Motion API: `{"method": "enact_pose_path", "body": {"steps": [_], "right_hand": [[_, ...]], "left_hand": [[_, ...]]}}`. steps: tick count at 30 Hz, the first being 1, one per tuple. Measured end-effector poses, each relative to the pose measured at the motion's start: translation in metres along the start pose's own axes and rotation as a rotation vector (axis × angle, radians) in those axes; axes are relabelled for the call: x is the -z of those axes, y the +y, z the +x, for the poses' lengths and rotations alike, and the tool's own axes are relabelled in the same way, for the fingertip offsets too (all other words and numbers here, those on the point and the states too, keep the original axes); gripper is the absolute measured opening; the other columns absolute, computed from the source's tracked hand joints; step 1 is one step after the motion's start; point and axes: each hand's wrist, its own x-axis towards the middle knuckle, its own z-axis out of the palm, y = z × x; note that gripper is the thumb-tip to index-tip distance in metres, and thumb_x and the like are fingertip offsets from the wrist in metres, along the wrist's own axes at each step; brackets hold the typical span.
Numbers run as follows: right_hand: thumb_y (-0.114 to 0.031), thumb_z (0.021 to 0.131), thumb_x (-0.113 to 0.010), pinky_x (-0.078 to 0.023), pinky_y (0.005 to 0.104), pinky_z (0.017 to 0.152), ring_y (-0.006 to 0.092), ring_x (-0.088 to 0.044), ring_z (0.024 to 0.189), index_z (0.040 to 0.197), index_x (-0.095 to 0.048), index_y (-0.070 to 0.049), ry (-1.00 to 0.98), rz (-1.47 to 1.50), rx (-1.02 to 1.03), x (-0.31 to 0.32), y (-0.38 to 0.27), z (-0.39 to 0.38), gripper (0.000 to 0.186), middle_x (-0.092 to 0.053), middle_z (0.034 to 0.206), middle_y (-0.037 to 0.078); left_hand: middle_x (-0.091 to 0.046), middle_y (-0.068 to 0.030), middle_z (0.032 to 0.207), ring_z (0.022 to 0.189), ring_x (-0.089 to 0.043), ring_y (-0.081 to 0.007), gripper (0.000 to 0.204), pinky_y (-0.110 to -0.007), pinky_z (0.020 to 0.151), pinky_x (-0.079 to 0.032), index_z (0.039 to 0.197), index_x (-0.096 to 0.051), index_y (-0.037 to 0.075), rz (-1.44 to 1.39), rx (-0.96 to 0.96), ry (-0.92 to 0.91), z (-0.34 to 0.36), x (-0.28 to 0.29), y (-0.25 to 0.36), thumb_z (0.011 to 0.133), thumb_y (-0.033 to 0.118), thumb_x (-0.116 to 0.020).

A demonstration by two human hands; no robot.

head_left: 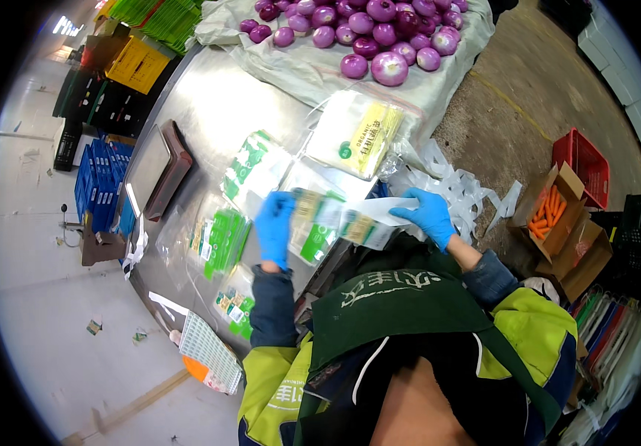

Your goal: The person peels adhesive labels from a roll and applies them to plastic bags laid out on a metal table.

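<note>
Left hand (274, 223): pinching the printed end of the label strip (364, 228), near the green-printed bags (227, 241).
Right hand (432, 215): with finger and thumb pressed together, pinching the white end; likely to keep the strip stretched.
Label strip: between both hands, over the right edge of the desk (224, 93).
Green-printed bags: lying flat, probably for easy reach.
Onions (389, 68): heaped on a white sheet (283, 61), likely kept apart from the bags.
</note>
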Motion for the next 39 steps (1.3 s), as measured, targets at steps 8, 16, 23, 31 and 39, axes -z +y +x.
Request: {"method": "enact_pose_path", "body": {"steps": [8,16,23,31,39], "right_hand": [[-0.009,0.076,-0.073,-0.049,0.0340,0.091,0.0234,-0.065,0.101,0.095,-0.073,-0.010,-0.028,0.101,0.554,-0.013,-0.008,0.004,0.020,-0.071,0.098,0.008],[0.002,0.083,-0.060,-0.051,0.0271,0.085,0.0158,-0.066,0.091,0.108,-0.071,-0.008,-0.436,0.432,0.094,0.008,-0.036,-0.017,0.029,-0.071,0.107,0.006],[-0.007,0.065,-0.075,-0.050,0.0350,0.082,0.0233,-0.061,0.092,0.078,-0.064,-0.008,-0.133,-0.043,0.307,0.021,-0.022,-0.023,0.018,-0.066,0.090,0.006],[-0.006,0.071,-0.071,-0.052,0.0344,0.080,0.0275,-0.065,0.092,0.099,-0.072,-0.010,-0.072,0.011,0.534,0.005,-0.041,-0.021,0.029,-0.070,0.105,0.008],[-0.017,0.081,-0.069,-0.054,0.0322,0.064,0.0264,-0.067,0.068,0.093,-0.072,-0.010,-0.086,0.354,-0.029,0.001,-0.021,-0.021,0.014,-0.068,0.079,0.012]], "left_hand": [[-0.060,-0.0187,0.106,0.095,-0.057,-0.0361,0.063,-0.044,0.082,-0.047,0.109,-0.056,0.002,0.923,-0.040,0.166,0.038,-0.020,-0.122,0.061,0.027,-0.089],[-0.058,-0.0191,0.116,0.103,-0.056,-0.0321,0.057,-0.038,0.087,-0.046,0.114,-0.058,0.001,0.658,-0.018,0.172,0.017,-0.109,-0.096,0.068,0.022,-0.083],[-0.066,-0.0066,0.067,0.056,-0.059,-0.0136,0.014,-0.028,0.054,-0.047,0.079,-0.071,-0.002,0.053,0.227,-0.189,0.048,-0.065,-0.107,0.078,0.011,-0.075],[-0.069,-0.0153,0.090,0.084,-0.068,-0.0272,0.020,-0.038,0.070,-0.054,0.101,-0.069,0.001,0.804,0.080,0.019,0.138,0.013,-0.104,0.083,0.010,-0.068],[-0.063,-0.0135,0.117,0.108,-0.059,-0.0212,0.045,-0.032,0.093,-0.048,0.132,-0.053,0.003,0.291,-0.180,-0.294,0.018,-0.055,-0.003,0.089,0.011,-0.064]]}}
